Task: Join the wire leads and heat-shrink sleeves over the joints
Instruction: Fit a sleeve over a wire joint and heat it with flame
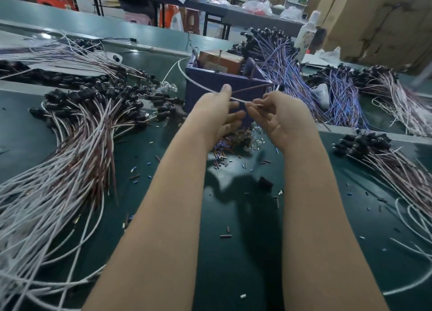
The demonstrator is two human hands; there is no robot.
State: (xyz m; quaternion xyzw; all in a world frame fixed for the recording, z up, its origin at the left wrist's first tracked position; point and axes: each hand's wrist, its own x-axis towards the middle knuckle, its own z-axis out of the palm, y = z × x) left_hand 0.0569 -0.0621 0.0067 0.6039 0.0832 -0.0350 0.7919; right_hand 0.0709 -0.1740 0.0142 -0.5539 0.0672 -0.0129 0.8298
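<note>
Both my hands are raised over the green table (233, 252), in front of a purple box (210, 86). My left hand (217, 114) pinches a white wire (194, 82) between thumb and forefinger; the wire curves away up and to the left. My right hand (278, 116) pinches the end of that wire together with a brown lead (252, 88) that ends in a black part (281, 87). The two hands almost touch at the joint (245, 103). Whether a sleeve sits on the joint I cannot make out.
Heaps of white and brown leads with black ends (77, 133) lie left; more lie at the right (392, 165). Blue-purple leads (292, 76) pile behind the box. Small cut sleeves (224, 156) are strewn under my hands. A white bottle (306, 37) stands at the back.
</note>
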